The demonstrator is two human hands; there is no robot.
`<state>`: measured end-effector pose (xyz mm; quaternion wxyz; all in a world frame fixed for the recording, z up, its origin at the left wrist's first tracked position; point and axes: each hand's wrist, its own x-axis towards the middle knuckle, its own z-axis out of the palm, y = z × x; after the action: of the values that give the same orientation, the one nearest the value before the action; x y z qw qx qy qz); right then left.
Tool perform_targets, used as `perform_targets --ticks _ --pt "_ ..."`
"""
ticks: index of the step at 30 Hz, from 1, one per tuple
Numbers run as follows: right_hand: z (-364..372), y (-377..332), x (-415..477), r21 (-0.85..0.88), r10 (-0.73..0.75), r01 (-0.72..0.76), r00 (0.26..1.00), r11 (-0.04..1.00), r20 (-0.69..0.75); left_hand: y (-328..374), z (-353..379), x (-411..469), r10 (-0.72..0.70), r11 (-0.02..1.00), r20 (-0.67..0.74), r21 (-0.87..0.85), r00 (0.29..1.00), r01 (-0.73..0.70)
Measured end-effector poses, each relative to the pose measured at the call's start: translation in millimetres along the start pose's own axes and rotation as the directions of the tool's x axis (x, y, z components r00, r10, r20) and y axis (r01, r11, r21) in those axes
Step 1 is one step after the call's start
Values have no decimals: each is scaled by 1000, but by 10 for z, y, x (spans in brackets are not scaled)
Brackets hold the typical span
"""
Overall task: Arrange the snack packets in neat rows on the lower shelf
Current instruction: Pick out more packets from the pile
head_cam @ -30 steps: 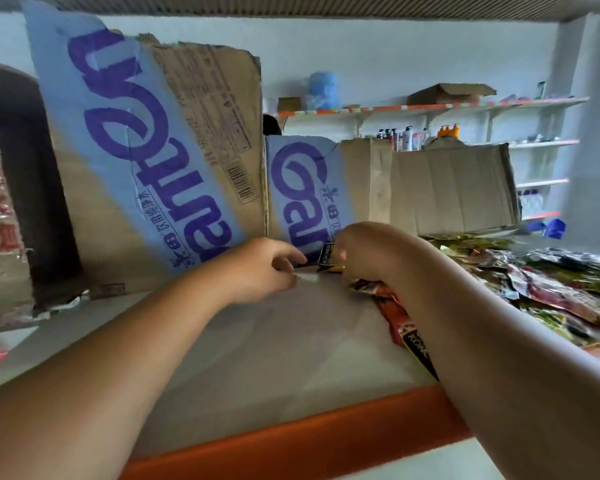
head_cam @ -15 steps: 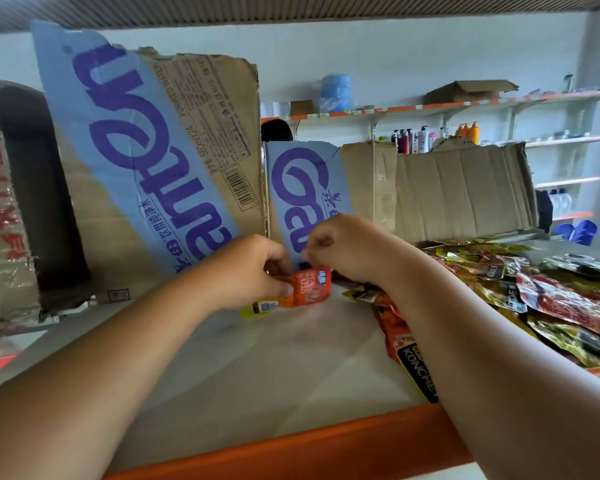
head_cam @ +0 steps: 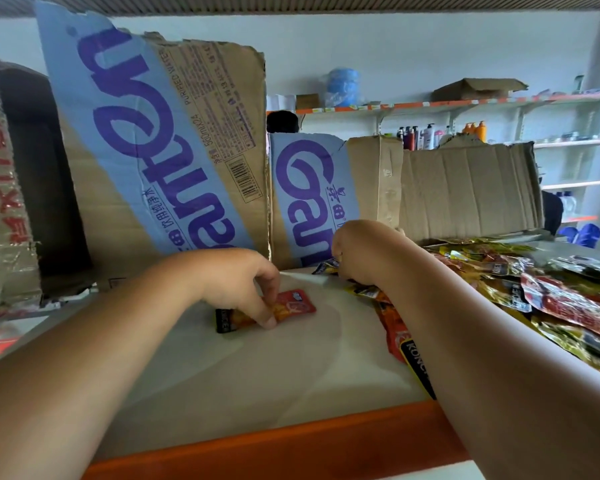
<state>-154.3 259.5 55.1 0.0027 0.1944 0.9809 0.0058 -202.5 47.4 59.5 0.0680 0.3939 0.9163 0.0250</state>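
Note:
A small red snack packet lies flat on the pale lower shelf. My left hand pinches its left end with fingertips and thumb, covering a dark-edged part of it. My right hand reaches over to the back of the shelf, fingers curled down into the near end of a loose pile of snack packets. A dark and yellow packet pokes out beside its knuckles. The back of the hand hides what its fingers hold. An orange-red packet lies partly under my right forearm.
Torn cardboard sheets printed in blue and purple and plain brown stand along the shelf's back. A taped box closes the left side. The shelf has an orange front lip. The upper shelf runs close overhead.
My left hand has lowered the red packet from mid-air onto the shelf. My right hand let go of it and moved right and back to the pile.

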Motion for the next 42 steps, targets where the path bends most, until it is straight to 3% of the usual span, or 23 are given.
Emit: perform_targets --ticks 3,5,7,13,18,22,25,31,34,38,42 --pt "-30 -70 -254 44 -275 280 957 959 -95 -19 -33 -34 -61 998 19 33 998 60" --pt "-25 -99 -400 206 -373 398 916 894 -149 -54 -67 -54 -120 991 46 59 992 117" --pt "-28 -109 -471 336 -424 450 893 827 -150 -102 -97 -78 -185 979 75 98 980 178" --pt "-69 -95 -498 496 -526 492 847 715 -80 -190 -138 -88 -271 961 137 86 953 262" --pt "5 -74 -415 365 -414 457 889 811 -195 -216 -132 -103 -329 944 136 56 934 324" --pt "11 -127 -446 186 -383 380 923 906 -23 -199 -135 -116 -354 935 123 61 927 349" --pt "17 -227 -486 104 -425 420 905 901 25 -192 -138 -124 -358 933 120 71 926 352" --pt "37 -229 -458 297 -492 497 865 816 -96 -206 -142 -124 -381 924 135 66 915 376" --pt "66 -215 -414 225 -479 507 861 832 -171 -223 -143 -111 -408 913 149 49 901 405" --pt "43 -348 -532 142 -442 449 893 882 -81 -241 -123 -80 -439 897 173 23 882 442" --pt "80 -636 -675 -37 -473 472 880 881 -25 -248 -111 -72 -456 887 199 20 868 461"
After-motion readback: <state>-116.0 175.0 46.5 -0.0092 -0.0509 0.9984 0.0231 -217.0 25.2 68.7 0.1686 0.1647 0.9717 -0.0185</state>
